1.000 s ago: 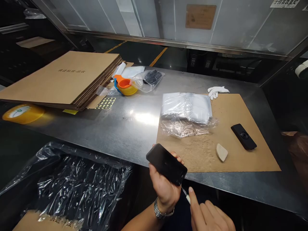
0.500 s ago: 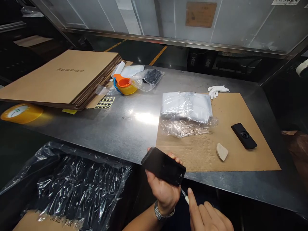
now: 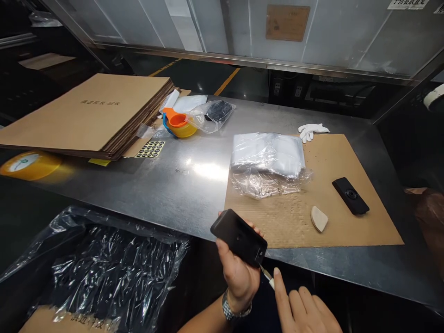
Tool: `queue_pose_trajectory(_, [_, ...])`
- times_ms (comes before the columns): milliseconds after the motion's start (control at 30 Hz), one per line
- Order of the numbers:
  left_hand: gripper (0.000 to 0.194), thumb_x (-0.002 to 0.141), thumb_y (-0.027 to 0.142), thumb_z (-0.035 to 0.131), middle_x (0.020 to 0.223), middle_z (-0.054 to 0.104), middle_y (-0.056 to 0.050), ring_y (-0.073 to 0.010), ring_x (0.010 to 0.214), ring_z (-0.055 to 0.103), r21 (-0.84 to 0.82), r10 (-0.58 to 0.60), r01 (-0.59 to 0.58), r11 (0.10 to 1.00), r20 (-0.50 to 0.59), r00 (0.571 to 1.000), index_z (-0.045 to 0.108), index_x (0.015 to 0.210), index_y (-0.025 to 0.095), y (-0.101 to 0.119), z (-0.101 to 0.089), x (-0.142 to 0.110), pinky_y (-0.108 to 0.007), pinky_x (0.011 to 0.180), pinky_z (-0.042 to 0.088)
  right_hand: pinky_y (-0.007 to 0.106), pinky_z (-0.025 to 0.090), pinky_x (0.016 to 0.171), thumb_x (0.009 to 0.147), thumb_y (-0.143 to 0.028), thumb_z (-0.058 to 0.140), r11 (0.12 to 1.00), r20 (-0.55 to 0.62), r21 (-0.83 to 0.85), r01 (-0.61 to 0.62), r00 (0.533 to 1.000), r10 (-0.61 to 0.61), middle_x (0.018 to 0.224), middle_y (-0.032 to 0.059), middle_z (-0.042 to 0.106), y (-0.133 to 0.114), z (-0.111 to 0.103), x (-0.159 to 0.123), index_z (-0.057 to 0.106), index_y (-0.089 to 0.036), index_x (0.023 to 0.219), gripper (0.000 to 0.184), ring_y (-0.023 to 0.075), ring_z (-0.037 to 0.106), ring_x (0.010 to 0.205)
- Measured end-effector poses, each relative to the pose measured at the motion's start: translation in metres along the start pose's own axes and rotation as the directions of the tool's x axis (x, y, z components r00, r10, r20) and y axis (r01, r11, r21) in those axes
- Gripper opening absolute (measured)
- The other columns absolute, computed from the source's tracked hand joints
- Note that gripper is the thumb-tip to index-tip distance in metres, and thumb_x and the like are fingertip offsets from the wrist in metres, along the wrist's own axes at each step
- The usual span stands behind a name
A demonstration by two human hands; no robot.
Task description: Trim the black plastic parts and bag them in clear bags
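Note:
In my left hand [image 3: 239, 275] lies a black rectangular plastic casing [image 3: 237, 236], tilted, its lower right end toward my right hand. The fingers curl round its far edge and the thumb presses the near side. My right hand [image 3: 301, 303] grips a small craft knife [image 3: 269, 278] with a white handle, index finger along it. The thin metal blade meets the casing's lower right corner. A similar black casing [image 3: 351, 195] with a round recess rests on the cardboard sheet [image 3: 367, 229], near a beige wedge-shaped block [image 3: 318, 219].
Clear plastic bags [image 3: 268, 159] and a white glove [image 3: 312, 132] lie on the cardboard. To the left are a cardboard stack [image 3: 104, 111], tape rolls [image 3: 182, 127], a sticker sheet [image 3: 151, 149] and a black-lined bin [image 3: 114, 263]. The metal table's front edge [image 3: 166, 225] runs before me.
The casing has turned slightly in my left hand, its upper left end shifting right. My right hand has moved a little right, with the blade still at the casing's corner.

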State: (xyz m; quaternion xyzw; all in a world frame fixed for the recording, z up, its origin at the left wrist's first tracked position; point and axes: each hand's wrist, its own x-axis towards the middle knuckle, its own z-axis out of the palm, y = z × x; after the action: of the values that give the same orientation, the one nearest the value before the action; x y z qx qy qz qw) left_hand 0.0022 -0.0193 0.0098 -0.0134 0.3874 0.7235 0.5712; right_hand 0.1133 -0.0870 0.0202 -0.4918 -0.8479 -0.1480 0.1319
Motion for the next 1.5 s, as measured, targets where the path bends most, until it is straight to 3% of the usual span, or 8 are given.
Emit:
queue_pose_trajectory(200, [0.051,0.079,0.06,0.045,0.077,0.064,-0.007,-0.0159,0.067,0.061,0.051,-0.224,0.233,0.971,-0.14,0.965,0.064,0.087,0.014,0.004,0.001,0.006,-0.024,0.06,0.051,0.026,0.035,0.047,0.088,-0.009,0.041,0.995,0.011,0.095,-0.01,1.0,0.009,0.052,-0.0023,0.047,0.019,0.003,0.0,0.06,-0.006,0.107,0.027,0.0103,0.048,0.045])
queue_pose_trajectory(333, [0.056,0.084,0.057,0.036,0.072,0.062,-0.008,-0.015,0.062,0.059,0.056,-0.394,0.4,0.915,-0.096,0.914,0.065,0.08,0.009,0.01,0.005,0.007,-0.023,0.055,0.05,0.023,0.04,0.046,0.091,-0.012,0.033,0.928,0.088,0.339,-0.157,0.987,0.134,0.063,0.003,0.053,0.028,0.009,-0.003,0.058,-0.007,0.1,0.027,0.0121,0.053,0.054])
queue_pose_trajectory(400, [0.057,0.086,0.056,0.033,0.071,0.061,-0.008,-0.0144,0.06,0.058,0.056,-0.44,0.443,0.895,-0.053,0.896,0.065,0.078,0.009,0.012,0.007,0.007,-0.023,0.054,0.05,0.02,0.042,0.046,0.091,-0.01,0.029,0.888,0.135,0.423,-0.179,0.982,0.134,0.073,0.0064,0.056,0.031,0.009,-0.006,0.056,-0.006,0.104,0.03,0.0118,0.055,0.059])
queue_pose_trajectory(467, [0.056,0.088,0.053,0.032,0.072,0.061,-0.007,-0.0141,0.059,0.058,0.051,-0.441,0.442,0.896,-0.021,0.897,0.066,0.077,0.01,0.013,0.008,0.006,-0.024,0.056,0.05,0.019,0.044,0.05,0.092,-0.01,0.03,0.897,0.143,0.413,-0.155,0.984,0.105,0.077,0.007,0.057,0.033,0.008,-0.009,0.052,-0.006,0.114,0.031,0.0113,0.056,0.062])
queue_pose_trajectory(567, [0.054,0.089,0.051,0.031,0.073,0.062,-0.007,-0.0143,0.06,0.058,0.055,-0.434,0.433,0.9,0.011,0.901,0.066,0.077,0.011,0.012,0.008,0.005,-0.025,0.057,0.05,0.022,0.042,0.049,0.094,-0.019,0.037,0.955,0.114,0.277,-0.101,0.991,0.072,0.066,0.002,0.053,0.035,0.003,-0.011,0.049,-0.007,0.124,0.034,0.0116,0.053,0.055])
queue_pose_trajectory(733, [0.053,0.087,0.053,0.034,0.074,0.062,-0.007,-0.0148,0.061,0.058,0.076,-0.414,0.41,0.909,0.052,0.909,0.067,0.079,0.012,0.01,0.006,0.004,-0.025,0.059,0.05,0.023,0.036,0.046,0.093,-0.024,0.04,0.983,0.101,0.164,-0.082,0.993,0.066,0.059,-0.0005,0.047,0.033,0.0,-0.009,0.054,-0.009,0.121,0.034,0.0108,0.049,0.05])
queue_pose_trajectory(1267, [0.053,0.079,0.06,0.046,0.075,0.063,-0.007,-0.0149,0.063,0.058,0.142,-0.371,0.359,0.922,0.064,0.927,0.067,0.082,0.011,0.007,0.002,-0.001,-0.025,0.061,0.05,0.023,0.034,0.046,0.095,-0.025,0.037,0.988,0.123,0.135,-0.068,0.991,0.052,0.058,-0.0019,0.047,0.032,0.001,-0.011,0.054,-0.011,0.121,0.034,0.0094,0.047,0.049])
queue_pose_trajectory(1500, [0.048,0.077,0.058,0.051,0.078,0.063,-0.006,-0.0161,0.065,0.058,0.168,-0.296,0.274,0.947,0.126,0.947,0.06,0.103,0.019,0.004,-0.001,-0.005,-0.028,0.063,0.049,0.023,0.033,0.046,0.095,-0.026,0.035,0.99,0.128,0.123,-0.076,0.99,0.06,0.057,-0.0016,0.047,0.033,0.004,-0.015,0.056,-0.011,0.119,0.035,0.0097,0.048,0.049])
